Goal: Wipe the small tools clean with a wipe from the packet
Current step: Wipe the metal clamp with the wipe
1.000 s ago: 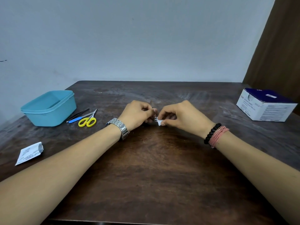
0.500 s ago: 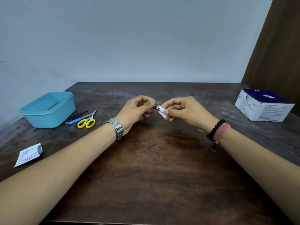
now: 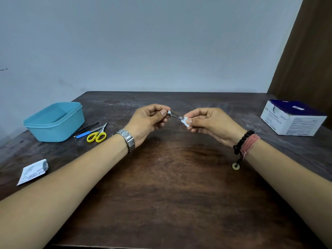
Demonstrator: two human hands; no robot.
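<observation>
A small metal nail clipper (image 3: pixel 175 115) is held in the air above the middle of the dark wooden table (image 3: pixel 161 186). My left hand (image 3: pixel 147 121) pinches its left end between thumb and fingers. My right hand (image 3: pixel 212 123) pinches a small folded white wipe (image 3: pixel 186 121) around the clipper's right end. To the left lie yellow-handled scissors (image 3: pixel 98 134), a blue-handled tool (image 3: pixel 83 134) and dark tweezers (image 3: pixel 86 128). A torn white wipe packet (image 3: pixel 33 171) rests near the left edge.
A light blue plastic tub (image 3: pixel 53 122) stands at the back left beside the tools. A white and dark blue box (image 3: pixel 292 120) sits at the back right. A wall runs behind the table, and a brown curtain (image 3: pixel 309 51) hangs at the right.
My hands have lifted off the table and drawn apart. The right hand with the wipe has slid out to the clipper's right end, so more of the metal shows.
</observation>
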